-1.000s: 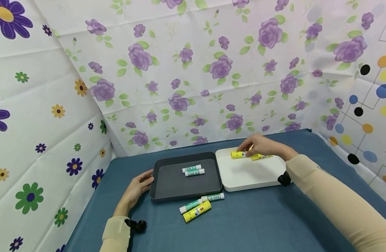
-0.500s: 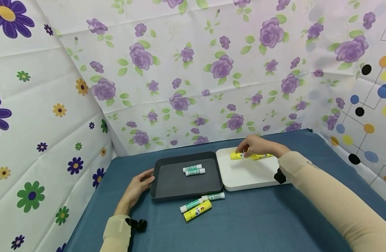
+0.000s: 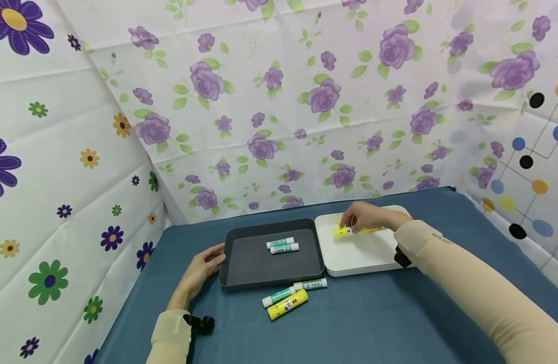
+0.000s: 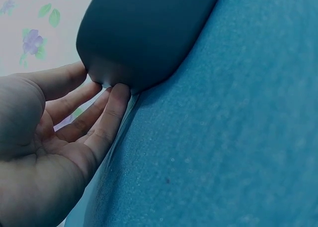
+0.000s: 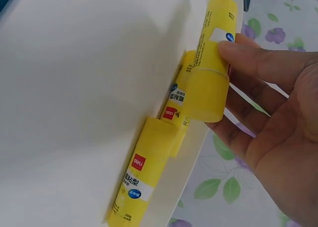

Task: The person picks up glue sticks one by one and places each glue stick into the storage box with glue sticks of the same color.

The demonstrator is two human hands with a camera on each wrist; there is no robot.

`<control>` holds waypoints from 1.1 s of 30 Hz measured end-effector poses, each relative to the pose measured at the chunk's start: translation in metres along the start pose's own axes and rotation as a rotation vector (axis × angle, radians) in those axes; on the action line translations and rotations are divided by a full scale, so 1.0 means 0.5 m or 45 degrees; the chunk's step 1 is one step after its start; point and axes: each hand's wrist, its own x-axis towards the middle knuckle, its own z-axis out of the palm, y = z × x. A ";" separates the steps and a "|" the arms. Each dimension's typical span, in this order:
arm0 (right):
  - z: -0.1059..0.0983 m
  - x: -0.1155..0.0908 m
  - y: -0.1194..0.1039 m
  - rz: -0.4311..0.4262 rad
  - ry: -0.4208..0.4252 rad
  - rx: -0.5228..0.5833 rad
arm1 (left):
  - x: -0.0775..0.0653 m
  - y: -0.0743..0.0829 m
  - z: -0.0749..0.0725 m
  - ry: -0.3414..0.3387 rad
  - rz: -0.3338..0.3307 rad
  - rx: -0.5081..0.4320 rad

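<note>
My right hand (image 3: 369,216) is over the white tray (image 3: 358,260), pinching a yellow glue stick (image 5: 206,90) between thumb and fingers. Close by that stick, two more yellow glue sticks lie end to end along the tray's far side, a nearer one (image 5: 139,172) and a farther one (image 5: 174,100). My left hand (image 3: 200,270) touches the left edge of the dark grey tray (image 3: 247,270) with extended fingers. Inside the dark tray are two green-and-white glue sticks (image 3: 284,248), side by side.
In front of the dark tray, on the blue cloth (image 3: 351,323), lie two green-and-white glue sticks (image 3: 279,297) and a yellow glue stick (image 3: 288,304). The trays stand side by side. Flowered sheets (image 3: 260,101) rise behind and to the left.
My right hand has shifted slightly left and nearer over the white tray, and the yellow at its fingertips sits lower in the view. The left hand stays at the dark tray.
</note>
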 end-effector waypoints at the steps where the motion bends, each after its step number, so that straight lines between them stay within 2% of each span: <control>1: 0.002 0.003 0.001 0.002 -0.006 -0.006 | 0.000 0.000 0.000 -0.003 0.000 0.000; 17: 0.023 0.027 0.010 0.021 -0.045 -0.103 | -0.003 -0.001 0.001 -0.005 -0.007 -0.005; 33: 0.028 0.033 0.010 -0.035 -0.020 -0.162 | -0.001 0.001 -0.001 0.006 -0.006 -0.015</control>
